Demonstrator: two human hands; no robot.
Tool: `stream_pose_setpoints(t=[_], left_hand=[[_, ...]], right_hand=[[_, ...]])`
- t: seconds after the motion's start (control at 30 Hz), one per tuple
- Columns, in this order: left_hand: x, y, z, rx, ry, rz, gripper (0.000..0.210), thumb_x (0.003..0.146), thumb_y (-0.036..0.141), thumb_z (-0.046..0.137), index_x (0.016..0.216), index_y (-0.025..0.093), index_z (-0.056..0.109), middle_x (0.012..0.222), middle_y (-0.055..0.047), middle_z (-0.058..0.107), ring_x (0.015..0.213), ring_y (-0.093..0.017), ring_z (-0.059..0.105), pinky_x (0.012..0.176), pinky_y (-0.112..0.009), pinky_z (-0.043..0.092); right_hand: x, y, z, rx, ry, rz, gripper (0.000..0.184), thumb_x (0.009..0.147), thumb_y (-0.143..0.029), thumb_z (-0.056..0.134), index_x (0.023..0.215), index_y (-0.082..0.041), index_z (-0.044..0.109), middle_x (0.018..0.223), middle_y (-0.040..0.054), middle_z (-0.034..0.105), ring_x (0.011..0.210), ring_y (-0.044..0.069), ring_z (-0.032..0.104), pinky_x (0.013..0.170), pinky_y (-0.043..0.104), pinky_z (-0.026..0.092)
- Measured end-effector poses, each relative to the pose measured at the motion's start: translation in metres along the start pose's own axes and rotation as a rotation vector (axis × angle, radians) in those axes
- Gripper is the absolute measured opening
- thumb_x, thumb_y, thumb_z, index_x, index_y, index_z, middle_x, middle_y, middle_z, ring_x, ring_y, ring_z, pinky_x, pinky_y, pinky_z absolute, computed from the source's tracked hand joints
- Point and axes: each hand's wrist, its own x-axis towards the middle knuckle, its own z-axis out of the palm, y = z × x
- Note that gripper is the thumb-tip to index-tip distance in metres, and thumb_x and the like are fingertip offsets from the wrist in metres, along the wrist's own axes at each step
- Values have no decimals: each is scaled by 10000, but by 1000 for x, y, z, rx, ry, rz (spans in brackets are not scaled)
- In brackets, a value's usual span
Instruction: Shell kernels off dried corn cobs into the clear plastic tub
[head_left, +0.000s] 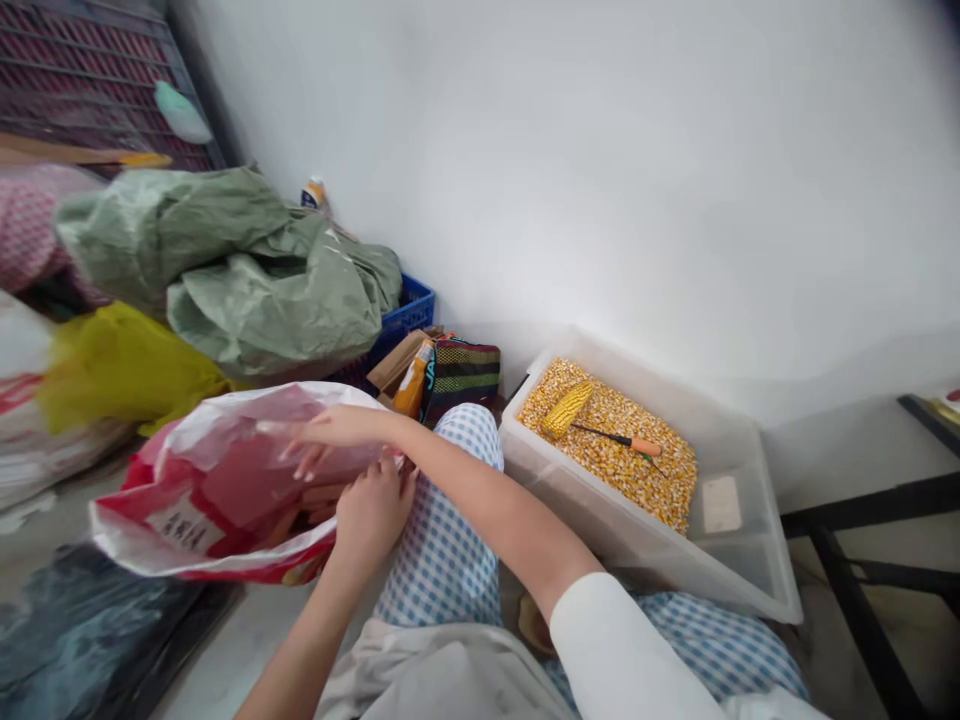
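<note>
My left hand (375, 505) grips the near right rim of a red and white plastic bag (161, 525). Its mouth stands wide, and brownish pieces, perhaps bare corn cobs (311, 505), lie inside. Over that opening stretches my right hand (330, 432), fingers spread and slightly blurred, with nothing visible in it. To the right, a clear plastic bin (645, 570) holds loose yellow corn kernels (615, 455). A corn cob (568, 408) rests on the kernels beside a thin-shafted tool with an orange handle (645, 446), which looks like a screwdriver.
Behind the bag, a grey-green sack (262, 270) lies over a blue crate (411, 310). A yellow bag (131, 365) and dark plastic (97, 640) are at left. A striped mesh pouch (465, 375) sits by my knee. Black metal legs (855, 600) stand at right.
</note>
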Motion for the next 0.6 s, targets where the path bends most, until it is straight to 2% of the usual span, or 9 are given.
stream_pose_setpoints(t=[0.07,0.13,0.2,0.23,0.27,0.37,0.47,0.57,0.6], left_hand=[[0,1,-1,93,-58,51,509,809,482,466,1089,77,592,809,-221,622,779,-387,616,734,-487,443],[0,-1,-5,202,-110,97,556,838,462,422,1169,33,548,903,-260,624,857,-396,611,792,-505,427],[0,0,-10,261,-73,163,565,844,429,417,1202,4,520,1063,-301,584,1033,-423,548,903,-545,363],[-1,4,-12,255,-22,213,556,842,406,423,1220,7,509,1161,-309,538,1138,-433,477,956,-562,312],[-2,10,-12,226,28,271,548,839,382,430,1251,26,490,1250,-303,483,1225,-433,395,989,-572,273],[-13,52,-1,16,15,549,559,821,280,452,1362,150,404,1422,-203,346,1337,-375,260,1035,-558,249],[-40,119,29,-202,-206,1003,630,781,161,462,1397,258,375,1487,-109,267,1370,-331,211,1048,-525,276],[-79,188,62,-278,-425,1470,687,745,87,484,1387,315,395,1523,-76,189,1384,-331,170,1067,-531,230],[-92,207,71,-303,-467,1597,695,741,82,498,1383,328,399,1528,-71,172,1386,-331,162,1073,-536,211]], right_hand=[[1,-3,-5,-28,-64,-24,268,887,-286,483,984,-103,654,802,64,724,842,166,682,772,260,531],[-6,-8,-11,-212,-29,-148,376,832,-101,523,1207,-89,537,1144,110,652,1141,163,569,950,251,453],[-27,-17,-22,-428,21,-247,638,716,-7,620,1319,-85,428,1419,137,406,1358,199,311,1100,269,289],[-43,-24,-30,-518,22,-247,686,689,-31,665,1328,-86,420,1460,142,332,1388,235,234,1129,303,239],[-63,-32,-40,-587,54,-210,666,679,-83,700,1301,-113,462,1454,135,346,1387,260,233,1137,346,222],[-149,-63,-72,-705,192,-166,435,680,-144,714,1099,-220,622,1256,8,591,1292,215,424,1065,303,343],[-266,-98,-88,-733,420,-110,231,720,-160,660,944,-218,669,1017,-70,686,1067,158,602,924,266,447],[-394,-125,-69,-702,838,58,97,763,-185,583,756,-209,676,752,-121,669,780,76,649,768,216,471],[-435,-130,-55,-626,863,209,130,790,-195,552,739,-197,672,719,-108,663,710,62,633,725,208,466]])
